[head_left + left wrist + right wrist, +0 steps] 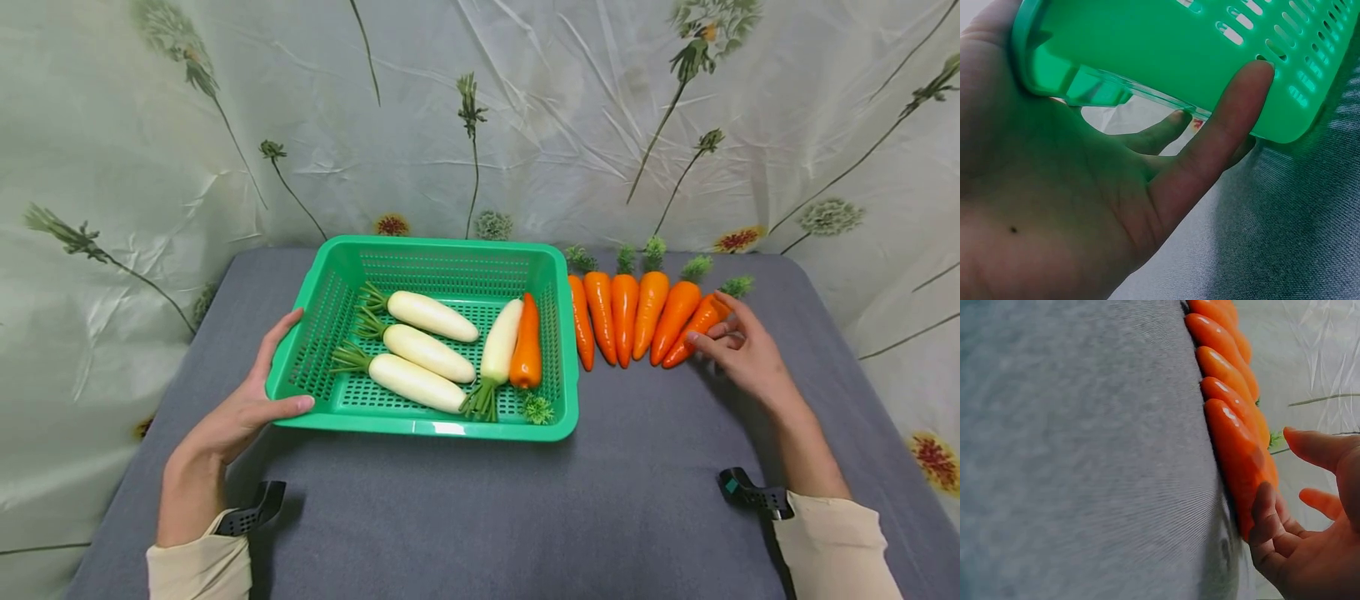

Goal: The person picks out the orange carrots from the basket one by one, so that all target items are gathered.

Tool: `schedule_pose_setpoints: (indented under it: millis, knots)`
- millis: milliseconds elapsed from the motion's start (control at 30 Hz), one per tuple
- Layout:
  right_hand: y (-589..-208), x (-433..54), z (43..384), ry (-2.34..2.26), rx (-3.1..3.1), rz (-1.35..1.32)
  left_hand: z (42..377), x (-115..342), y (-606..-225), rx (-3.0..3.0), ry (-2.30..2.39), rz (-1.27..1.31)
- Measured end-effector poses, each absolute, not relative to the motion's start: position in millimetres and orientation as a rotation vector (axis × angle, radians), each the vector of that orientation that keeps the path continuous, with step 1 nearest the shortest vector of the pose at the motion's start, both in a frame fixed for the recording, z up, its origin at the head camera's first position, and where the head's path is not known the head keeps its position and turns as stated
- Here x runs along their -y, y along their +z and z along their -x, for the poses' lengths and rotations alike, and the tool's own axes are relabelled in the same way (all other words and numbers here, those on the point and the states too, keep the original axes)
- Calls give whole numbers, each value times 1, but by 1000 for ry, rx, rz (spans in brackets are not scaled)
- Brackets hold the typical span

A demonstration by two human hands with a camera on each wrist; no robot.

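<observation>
A green plastic basket (450, 429) with slotted walls holds several white radishes (416, 383) and one orange carrot (527, 350). My left hand (240, 408) grips its left end, thumb on the front rim, the other fingers along the left wall. In the left wrist view the basket corner (1147, 50) sits against the palm. To the right of the basket, several carrots (625, 321) lie fanned in a row. My right hand (750, 358) is at the rightmost carrot (701, 325). In the right wrist view, fingers touch that carrot's side (1235, 450) while the thumb stands apart from it.
A grey cloth (487, 517) covers the table. Behind it hangs a pale curtain (420, 125) printed with flowers. The row's leftmost carrot (580, 321) lies close against the basket's right wall.
</observation>
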State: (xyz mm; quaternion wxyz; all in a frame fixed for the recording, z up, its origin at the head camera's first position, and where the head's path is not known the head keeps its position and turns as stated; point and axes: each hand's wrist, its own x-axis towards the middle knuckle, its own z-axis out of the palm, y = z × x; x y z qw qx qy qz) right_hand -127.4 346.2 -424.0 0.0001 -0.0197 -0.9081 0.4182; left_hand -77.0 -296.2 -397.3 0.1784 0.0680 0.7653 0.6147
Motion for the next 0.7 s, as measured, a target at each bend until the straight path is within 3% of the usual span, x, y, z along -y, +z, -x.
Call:
schedule_pose_setpoints:
  millis: [700]
  knots:
    - [-397,-293,134,1306,2766,-187,77,297,-398,-2189,1722,-182]
